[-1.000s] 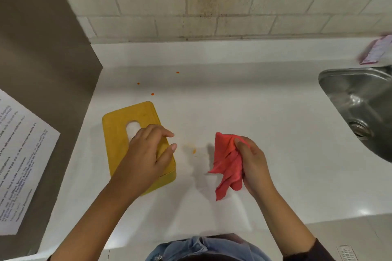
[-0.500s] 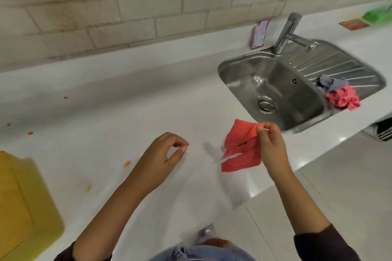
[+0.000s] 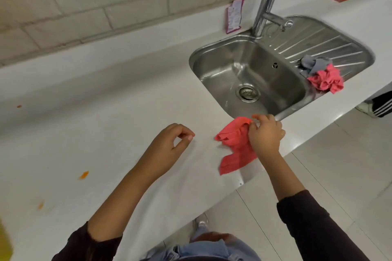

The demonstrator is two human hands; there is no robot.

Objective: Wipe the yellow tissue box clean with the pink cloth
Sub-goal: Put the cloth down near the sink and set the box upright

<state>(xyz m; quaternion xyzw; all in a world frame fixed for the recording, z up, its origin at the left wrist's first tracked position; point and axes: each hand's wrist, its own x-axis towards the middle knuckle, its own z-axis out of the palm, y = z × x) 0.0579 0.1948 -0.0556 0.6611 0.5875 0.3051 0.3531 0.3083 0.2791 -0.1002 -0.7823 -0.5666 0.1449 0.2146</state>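
Observation:
My right hand (image 3: 265,133) pinches the pink cloth (image 3: 234,146) just above the white counter (image 3: 106,112), close to the near rim of the steel sink. The cloth hangs crumpled below and left of the fingers. My left hand (image 3: 169,146) hovers over the counter to the left of the cloth, fingers loosely curled, holding nothing. Only a yellow sliver of the tissue box (image 3: 4,243) shows at the bottom left edge, well away from both hands.
A steel sink (image 3: 212,57) with a tap (image 3: 264,10) lies at the right; grey and pink rags (image 3: 322,75) sit on its drainer. Orange smears (image 3: 83,175) dot the counter at left. A pink sachet (image 3: 234,15) leans on the brick wall. The counter edge runs diagonally below my hands.
The view has swung right, from the tissue box to the sink. My left hand has let go of the box. My right hand has carried the cloth toward the sink and lowered it.

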